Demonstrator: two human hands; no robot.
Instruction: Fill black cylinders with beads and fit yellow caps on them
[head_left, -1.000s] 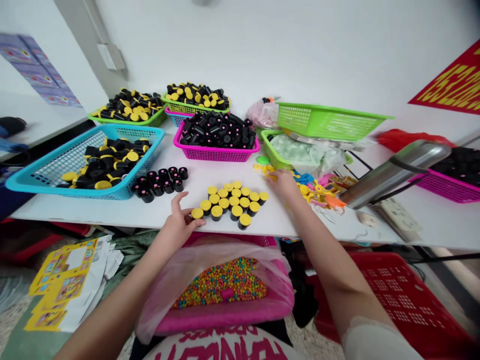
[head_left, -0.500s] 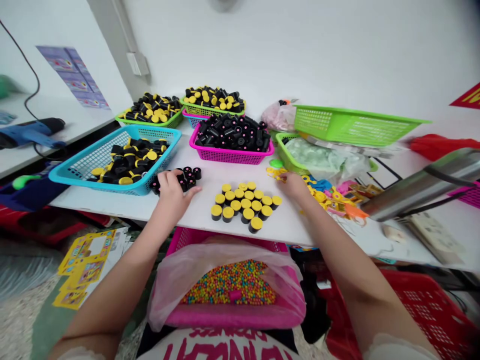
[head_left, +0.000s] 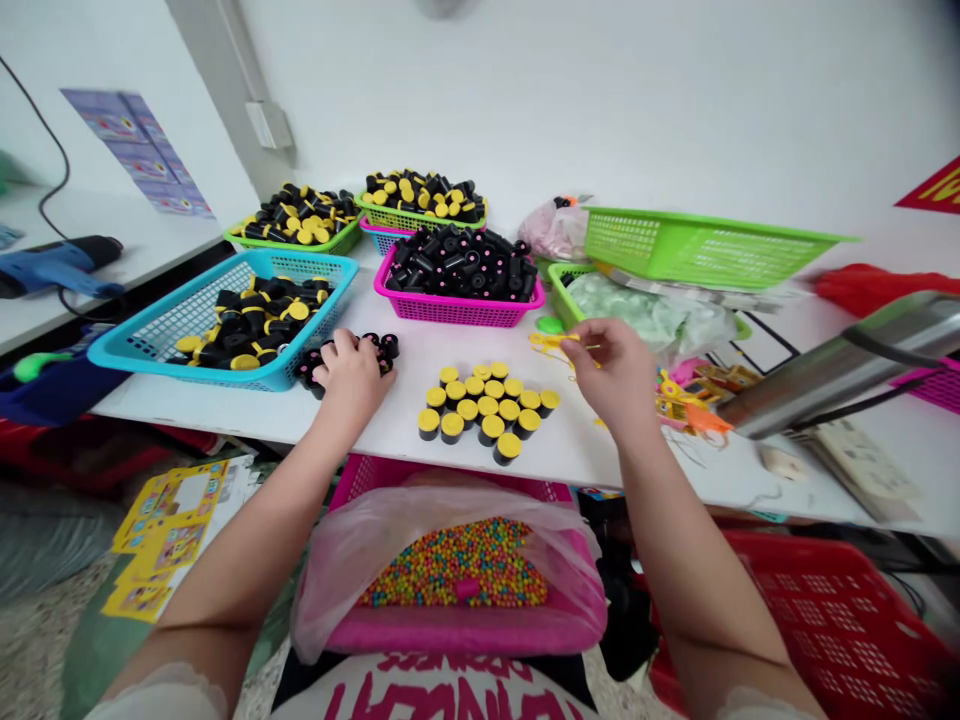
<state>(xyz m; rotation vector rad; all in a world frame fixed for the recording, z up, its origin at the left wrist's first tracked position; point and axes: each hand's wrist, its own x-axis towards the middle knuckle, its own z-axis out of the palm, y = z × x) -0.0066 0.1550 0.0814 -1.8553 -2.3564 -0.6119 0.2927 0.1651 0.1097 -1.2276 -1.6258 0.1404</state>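
My left hand [head_left: 352, 380] lies over a small group of black plastic cylinders with pink centres [head_left: 387, 347], its fingers curled down onto them; its palm side is hidden. My right hand [head_left: 613, 375] is raised over the table to the right, thumb and fingertips pinched at a small yellow plastic piece [head_left: 546, 341], partly hidden by the fingers. A thin thread-like strand shows below the fingertips. Between my hands stand several upright black cylinders with yellow caps [head_left: 487, 406], grouped close together on the white table [head_left: 409, 435].
Black cylinders fill a magenta basket [head_left: 459, 308]; yellow-capped ones fill a blue basket [head_left: 300, 372] and green baskets behind. Coloured beads [head_left: 457, 565] lie in a lined pink bin [head_left: 480, 635] below the table edge. A metal tube [head_left: 840, 370] and an orange piece [head_left: 701, 418] lie right.
My left hand has drawn its thumb in and curled further over the black cylinders. My right hand has turned and lifted at the yellow pieces. The view has shifted slightly.
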